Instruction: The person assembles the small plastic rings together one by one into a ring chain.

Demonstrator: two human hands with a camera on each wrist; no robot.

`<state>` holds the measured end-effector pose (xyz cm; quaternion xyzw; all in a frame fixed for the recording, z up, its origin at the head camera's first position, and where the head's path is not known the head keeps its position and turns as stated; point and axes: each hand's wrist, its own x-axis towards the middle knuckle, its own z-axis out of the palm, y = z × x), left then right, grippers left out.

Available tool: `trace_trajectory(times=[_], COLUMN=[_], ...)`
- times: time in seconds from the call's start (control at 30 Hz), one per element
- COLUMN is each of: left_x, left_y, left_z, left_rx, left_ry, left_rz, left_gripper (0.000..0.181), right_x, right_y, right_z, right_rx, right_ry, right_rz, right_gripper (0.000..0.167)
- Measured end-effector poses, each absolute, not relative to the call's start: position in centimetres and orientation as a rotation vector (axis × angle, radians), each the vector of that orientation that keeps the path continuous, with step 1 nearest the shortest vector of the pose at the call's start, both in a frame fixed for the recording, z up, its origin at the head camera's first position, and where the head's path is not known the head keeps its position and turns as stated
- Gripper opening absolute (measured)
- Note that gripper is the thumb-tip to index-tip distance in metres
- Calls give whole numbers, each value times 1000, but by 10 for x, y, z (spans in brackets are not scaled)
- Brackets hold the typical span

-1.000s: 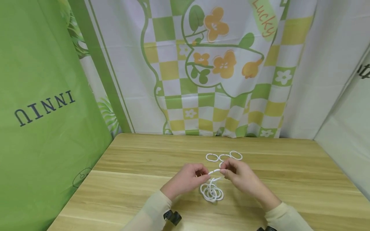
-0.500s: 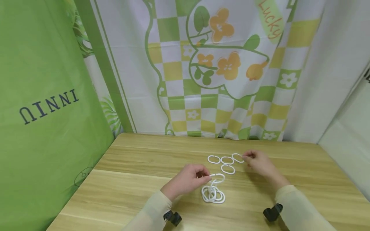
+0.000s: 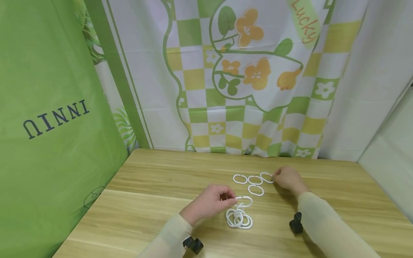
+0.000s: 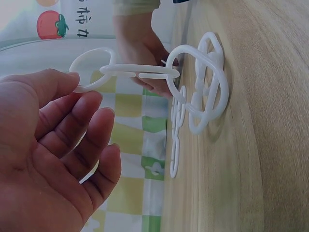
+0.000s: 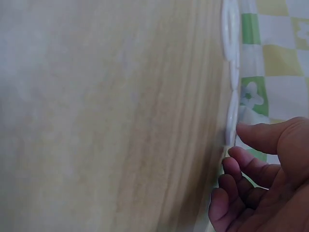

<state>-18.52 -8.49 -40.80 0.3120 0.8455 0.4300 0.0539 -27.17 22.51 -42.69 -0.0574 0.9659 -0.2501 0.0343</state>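
My left hand point(image 3: 209, 201) pinches a white oval plastic link point(image 4: 114, 60) between thumb and forefinger, its other fingers loosely bent. From that link a second link point(image 4: 140, 68) stretches sideways to a third, and the rest of the chain point(image 3: 237, 226) lies heaped on the table. Farther back, my right hand point(image 3: 288, 178) is at the right end of a loose white link point(image 5: 231, 116), thumb and forefinger at its edge. Its remaining fingers are curled. The loose link appears to lie flat on the table.
Beside that link lie more loose links: one at left point(image 3: 240, 183), one in the middle point(image 3: 255, 184) and one nearer point(image 3: 256, 195). The wooden table point(image 3: 155, 200) ends at a patterned curtain point(image 3: 216, 114). A green curtain point(image 3: 64, 161) hangs at left.
My right hand has left the chain near my left hand and moved right and back to the farthest-right loose link. My left hand keeps holding the chain's end link.
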Motion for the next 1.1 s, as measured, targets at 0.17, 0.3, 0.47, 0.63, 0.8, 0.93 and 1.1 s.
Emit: trace_trajectory(times=[0.17, 0.3, 0.47, 0.63, 0.8, 0.93, 1.1], left_x=[-184, -184, -185, -185, -186, -187, -186], left_y=[-83, -82, -82, -84, -84, -84, -85], left_z=[-409, -409, -409, -409, -408, -409, -410], left_rx=[945, 952, 963, 964, 975, 962, 941], left_ry=[2562, 2562, 2554, 2555, 2554, 2555, 2560], left_rz=[1295, 1292, 1297, 1295, 1294, 1288, 1289], left_gripper=[10, 10, 10, 10, 11, 12, 13], right_x=[-274, -272, -266, -257, -247, -237, -224], right_y=[224, 222, 223, 225, 223, 219, 208], right_z=[-430, -432, -433, -430, -431, -432, -427], right_rx=[-124, -144, -167, -223, -238, -299, -358], right_ry=[2940, 2944, 2923, 2912, 2872, 2885, 2889], right_rz=[-724, -685, -763, -903, -1018, -1036, -1093], right_gripper=[21, 22, 31, 17, 12, 12, 10])
